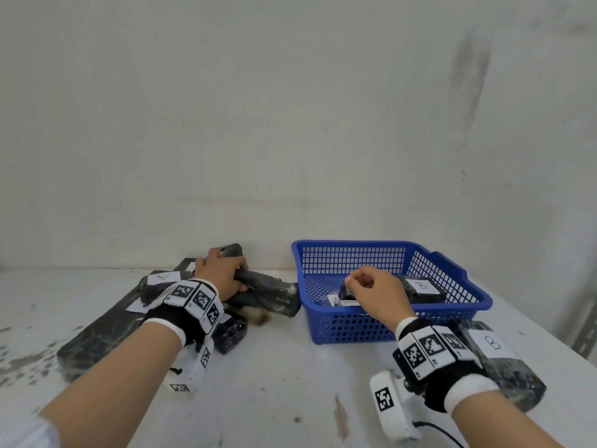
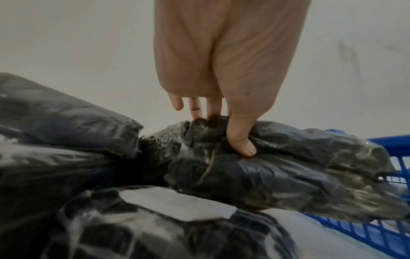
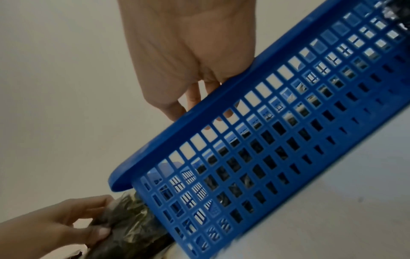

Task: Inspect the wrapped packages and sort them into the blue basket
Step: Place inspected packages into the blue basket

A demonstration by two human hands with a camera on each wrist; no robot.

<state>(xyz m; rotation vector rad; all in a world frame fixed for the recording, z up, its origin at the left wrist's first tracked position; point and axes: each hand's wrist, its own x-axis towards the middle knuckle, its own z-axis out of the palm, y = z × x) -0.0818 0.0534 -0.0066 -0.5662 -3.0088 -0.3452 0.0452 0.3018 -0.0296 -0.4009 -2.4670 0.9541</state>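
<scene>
Left hand [image 1: 226, 273] grips the long package [image 1: 265, 294], its axis pointing right at the blue basket [image 1: 478, 302]; right hand [image 1: 371, 291] over the basket, probably pinching a small package [image 1: 347, 291].

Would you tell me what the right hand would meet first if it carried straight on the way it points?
Probably the small black package in the blue basket, just beneath the right hand; depth is unclear.

The basket [image 1: 394, 329] was blue with a grid of holes, the wrapped packages [image 1: 268, 294] glossy black, their labels [image 1: 492, 344] white.
</scene>
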